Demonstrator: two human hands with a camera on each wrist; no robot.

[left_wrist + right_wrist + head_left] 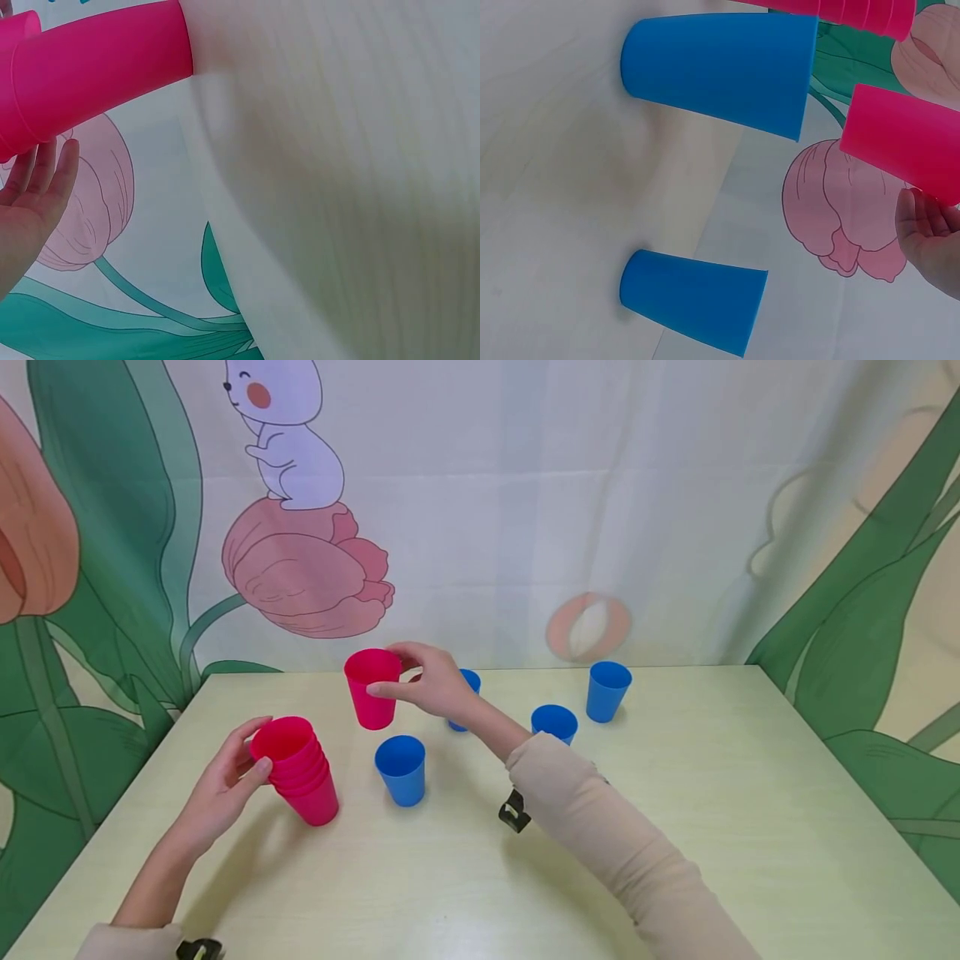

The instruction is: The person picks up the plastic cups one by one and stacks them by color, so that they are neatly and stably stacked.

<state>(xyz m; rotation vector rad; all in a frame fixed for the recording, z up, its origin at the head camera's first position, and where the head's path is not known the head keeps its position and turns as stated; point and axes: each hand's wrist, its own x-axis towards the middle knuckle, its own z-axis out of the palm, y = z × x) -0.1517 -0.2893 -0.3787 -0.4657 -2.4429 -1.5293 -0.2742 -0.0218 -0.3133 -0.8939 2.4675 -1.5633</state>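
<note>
My left hand grips a stack of nested pink-red cups by the upper rims, thumb on the near side. In the left wrist view the lowest cup has its base at the tabletop, with fingers under its side. Farther back, my right hand pinches a single pink-red cup at its right side, mouth up. The right wrist view shows this cup raised off the table. Closest to both hands is an upright blue cup, standing between the stack and my right forearm.
Another blue cup stands behind my right hand, partly hidden. A blue cup is partly covered by my right sleeve, and one more blue cup stands at the back right. A printed curtain hangs behind the table.
</note>
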